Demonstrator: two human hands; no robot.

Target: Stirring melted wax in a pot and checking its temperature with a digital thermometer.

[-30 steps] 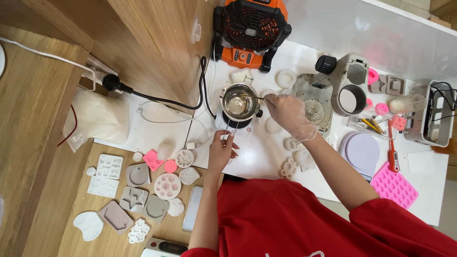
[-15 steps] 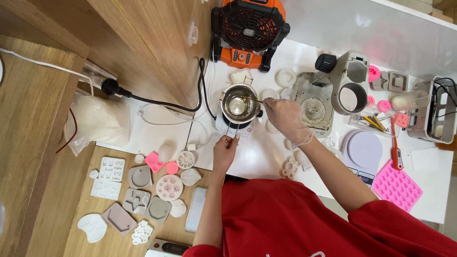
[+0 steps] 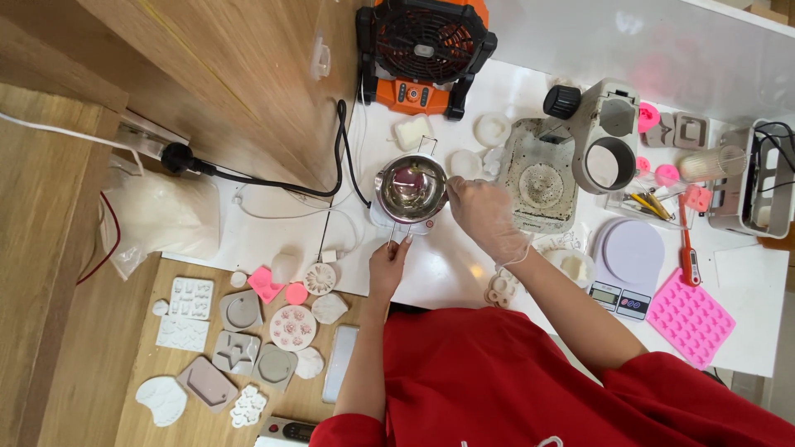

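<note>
Reaching forward from a red sleeve, the bare left hand (image 3: 387, 266) pinches the end of the wire handle (image 3: 400, 231) of a small steel melting pot (image 3: 411, 189), fingers closed narrowly on it. The pot sits straight beyond this hand on a little white hot plate (image 3: 396, 217) on the white table (image 3: 281, 228); its handle runs back toward the person, so the pot's long axis lies along the line from body to far wall, bowl end pointing away. Its mouth faces up and the inside shines with a pinkish glint. Just to the right of the left hand, the gloved right hand (image 3: 482, 213) rests at the pot's right rim, fingers curled close together; whether they hold a stirring tool cannot be told here. Beside the right wrist lie a white multi-cavity mould (image 3: 499, 288) and a small bowl (image 3: 570, 266). To the left of the left hand, on a lower wooden surface (image 3: 124, 348), lie many flat grey and white cast pieces (image 3: 240, 313) and two pink shapes (image 3: 265, 280). Farther right of the right hand stand a digital scale (image 3: 631, 258) and a pink silicone mould (image 3: 689, 319). Beyond the right hand are a dirty grey tray (image 3: 540, 175) and a grey machine (image 3: 600, 136). Farthest past the pot stands an orange and black fan (image 3: 422, 48).
</note>
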